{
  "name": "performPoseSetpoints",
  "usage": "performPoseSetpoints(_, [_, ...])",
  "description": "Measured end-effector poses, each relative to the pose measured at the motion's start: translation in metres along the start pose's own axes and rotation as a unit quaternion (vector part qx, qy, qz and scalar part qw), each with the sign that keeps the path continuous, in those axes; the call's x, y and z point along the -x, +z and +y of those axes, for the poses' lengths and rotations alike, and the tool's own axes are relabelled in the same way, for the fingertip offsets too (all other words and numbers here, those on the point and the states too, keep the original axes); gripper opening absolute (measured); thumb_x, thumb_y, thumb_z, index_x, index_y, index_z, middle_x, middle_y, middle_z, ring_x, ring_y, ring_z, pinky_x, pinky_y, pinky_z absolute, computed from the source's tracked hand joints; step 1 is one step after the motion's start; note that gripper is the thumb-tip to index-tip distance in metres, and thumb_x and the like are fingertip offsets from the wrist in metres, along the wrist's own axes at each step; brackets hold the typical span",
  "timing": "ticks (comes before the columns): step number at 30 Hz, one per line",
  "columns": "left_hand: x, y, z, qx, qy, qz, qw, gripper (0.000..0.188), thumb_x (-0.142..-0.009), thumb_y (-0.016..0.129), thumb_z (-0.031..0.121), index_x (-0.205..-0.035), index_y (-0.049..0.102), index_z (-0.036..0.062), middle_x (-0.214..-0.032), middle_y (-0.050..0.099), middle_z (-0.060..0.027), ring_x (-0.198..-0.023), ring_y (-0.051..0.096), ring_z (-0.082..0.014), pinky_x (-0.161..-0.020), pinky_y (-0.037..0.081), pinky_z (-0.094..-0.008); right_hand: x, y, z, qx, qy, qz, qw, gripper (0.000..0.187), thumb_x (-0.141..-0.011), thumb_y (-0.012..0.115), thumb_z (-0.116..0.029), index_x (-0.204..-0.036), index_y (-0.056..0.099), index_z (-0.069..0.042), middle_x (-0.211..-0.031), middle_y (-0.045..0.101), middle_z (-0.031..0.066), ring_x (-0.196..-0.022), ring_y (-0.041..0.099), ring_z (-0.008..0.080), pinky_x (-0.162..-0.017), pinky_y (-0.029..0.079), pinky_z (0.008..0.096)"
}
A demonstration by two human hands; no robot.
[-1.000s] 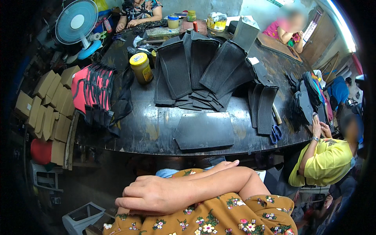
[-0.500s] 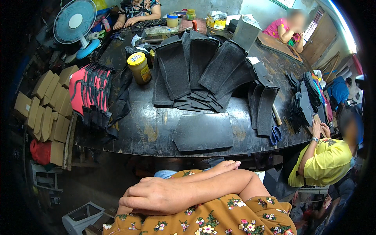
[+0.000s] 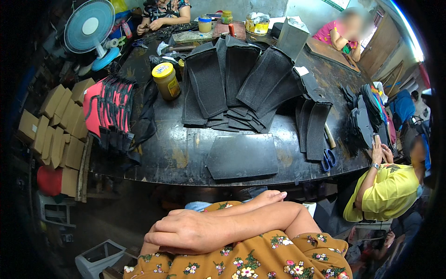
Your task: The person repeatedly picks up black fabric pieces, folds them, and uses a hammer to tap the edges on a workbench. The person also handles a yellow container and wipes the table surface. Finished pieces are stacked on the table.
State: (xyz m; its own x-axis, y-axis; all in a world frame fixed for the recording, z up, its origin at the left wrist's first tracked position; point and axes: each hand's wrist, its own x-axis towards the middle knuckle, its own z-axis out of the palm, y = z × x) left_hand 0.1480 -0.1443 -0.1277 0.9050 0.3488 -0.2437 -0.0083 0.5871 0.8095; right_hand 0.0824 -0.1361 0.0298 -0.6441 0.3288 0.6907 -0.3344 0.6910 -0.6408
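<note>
Mostly dark, scuffed tabletop (image 3: 186, 167) across the middle, bowed along the near edge by the lens. Along the bottom, mustard floral clothing (image 3: 278, 258), beneath crossed forearms (image 3: 269, 221). At the table's centre, a fanned heap of charcoal fabric pieces (image 3: 204, 88); off to the left, a stack of pink-red panels (image 3: 109, 109) edged in black. Near the front edge, lying flat, a black five-sided board (image 3: 241, 157): ahead of right hand (image 3: 183, 232) and left hand (image 3: 268, 199) alike, well apart from the former's fingers and out to their right; nearer the latter's fingers, a little to their left, untouched. Over the left arm, the right hand, back upward, fingers loosely bent and close together, draped on that arm; nothing else visible in the grasp, palm hidden. Beyond the right forearm, the left hand, pointing rightward, partly hidden; cannot tell the spread of its fingers, nothing seen held. Behind the board, to the left, a yellow-lidded jar (image 3: 167, 83), upright. Smallest, right of the board, blue-handled scissors (image 3: 328, 160).
</note>
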Motion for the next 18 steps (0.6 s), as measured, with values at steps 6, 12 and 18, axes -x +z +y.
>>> performPoseSetpoints(6, [0.001, -0.004, 0.004, 0.000, 0.006, 0.005, 1.000, 0.034, -0.106, 0.063, 0.029, -0.129, 0.060, 0.0034, -0.105, 0.066, -0.0038, -0.099, 0.061, -0.0095, -0.086, 0.051, -0.0273, 0.001, -0.002, -0.002, 0.018, 0.019, -0.001, 1.000, 0.035, -0.090, 0.073, -0.017, -0.118, 0.058, -0.003, -0.095, 0.058, 0.0116, -0.084, 0.062, 0.0310, -0.071, 0.047, 0.0412])
performPoseSetpoints(12, [0.001, -0.010, 0.006, 0.000, 0.012, 0.006, 1.000, 0.034, -0.106, 0.063, 0.029, -0.129, 0.060, 0.0036, -0.104, 0.066, -0.0037, -0.099, 0.061, -0.0094, -0.086, 0.051, -0.0272, 0.002, 0.000, 0.000, 0.002, -0.012, 0.047, 0.999, 0.022, -0.087, 0.075, -0.018, -0.096, 0.061, -0.004, -0.095, 0.057, 0.0114, -0.091, 0.059, 0.0301, -0.075, 0.046, 0.0428])
performPoseSetpoints(18, [-0.006, -0.007, 0.004, -0.005, 0.013, 0.001, 1.000, 0.034, -0.106, 0.063, 0.029, -0.129, 0.060, 0.0038, -0.104, 0.066, -0.0036, -0.098, 0.061, -0.0093, -0.085, 0.051, -0.0270, 0.006, -0.001, 0.002, 0.030, -0.013, 0.028, 0.999, 0.020, -0.084, 0.076, -0.017, -0.084, 0.060, -0.006, -0.088, 0.057, 0.0094, -0.083, 0.058, 0.0273, -0.072, 0.043, 0.0401])
